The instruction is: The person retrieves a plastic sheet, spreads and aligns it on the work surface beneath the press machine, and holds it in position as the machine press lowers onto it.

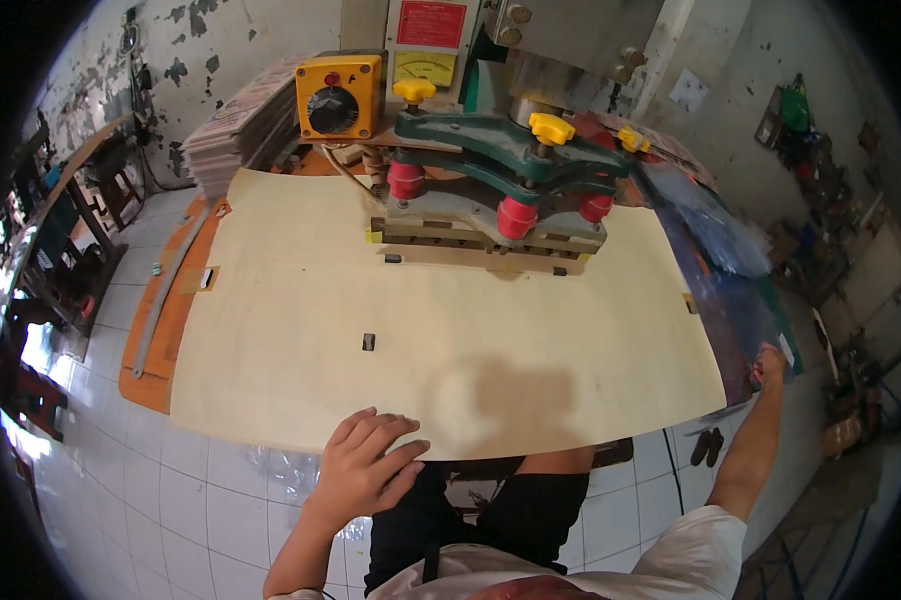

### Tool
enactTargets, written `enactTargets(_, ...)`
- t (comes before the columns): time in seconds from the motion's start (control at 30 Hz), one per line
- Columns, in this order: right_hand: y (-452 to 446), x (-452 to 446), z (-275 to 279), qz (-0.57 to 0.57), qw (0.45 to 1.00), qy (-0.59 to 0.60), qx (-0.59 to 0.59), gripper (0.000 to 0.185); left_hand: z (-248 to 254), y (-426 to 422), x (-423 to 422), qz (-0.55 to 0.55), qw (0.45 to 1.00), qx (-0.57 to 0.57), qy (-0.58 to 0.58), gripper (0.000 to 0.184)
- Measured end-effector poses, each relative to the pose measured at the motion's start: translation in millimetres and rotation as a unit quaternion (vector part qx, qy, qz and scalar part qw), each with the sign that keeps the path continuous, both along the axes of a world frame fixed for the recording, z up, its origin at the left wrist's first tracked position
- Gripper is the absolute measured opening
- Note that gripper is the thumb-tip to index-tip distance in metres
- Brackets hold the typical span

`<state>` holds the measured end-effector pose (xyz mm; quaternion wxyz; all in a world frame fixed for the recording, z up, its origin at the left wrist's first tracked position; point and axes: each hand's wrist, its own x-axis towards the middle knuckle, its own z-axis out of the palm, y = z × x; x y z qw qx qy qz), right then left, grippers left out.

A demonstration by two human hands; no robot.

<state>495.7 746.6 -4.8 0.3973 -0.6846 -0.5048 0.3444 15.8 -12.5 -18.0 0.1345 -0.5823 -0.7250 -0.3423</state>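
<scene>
My left hand (pixel 373 460) is open, its fingers slightly spread over the front edge of a large cream-coloured board (pixel 281 320). It holds nothing. Far to the right, my right hand (pixel 768 366) has its fingers curled at the near corner of bluish clear plastic sheeting (pixel 736 310), apparently pinching it; the fingertips are too small to make out clearly. Above the board's far part stands a press head (pixel 501 235) with green arms, red spacers and yellow knobs. Small dark pieces, one of them a dark rectangle (pixel 369 342), lie on the board.
An orange control box (pixel 339 98) with a black dial stands behind the board. Stacked printed sheets (pixel 236 135) rise at the back left. A metal ruler (pixel 171 290) rests on the orange tabletop (pixel 141 385). Crumpled clear plastic (pixel 711 220) lies at the right.
</scene>
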Motion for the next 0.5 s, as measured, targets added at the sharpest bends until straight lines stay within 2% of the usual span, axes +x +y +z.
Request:
enactTargets(0.13, 16.9, 11.2, 3.6, 0.021, 0.998, -0.057, -0.036, 0.044, -0.7, 0.4, -1.5, -0.001, 1.0, -0.003, 0.014, 0.017)
enactTargets(0.2, 34.0, 19.2, 3.5, 0.007, 0.999, -0.009, -0.038, 0.045, -0.6, -0.2, -1.9, -0.006, 1.0, -0.001, 0.011, 0.016)
enactTargets(0.33, 2.2, 2.3, 23.8, 0.02, 0.999, -0.016, -0.023, 0.045, -1.5, 2.4, -2.1, -0.004, 1.0, -0.002, 0.011, 0.016)
enactTargets(0.43, 1.3, 4.6, 31.0, 0.036, 0.999, -0.005, -0.039, 0.051, -2.0, 3.0, -2.0, 0.001, 1.0, 0.0, 0.01, 0.015)
enactTargets(0.5, 3.8, 14.5, 30.6, 0.066, 0.996, 0.046, -0.048, 0.058, -2.7, 3.5, -1.9, 0.007, 1.0, -0.002, 0.01, 0.015)
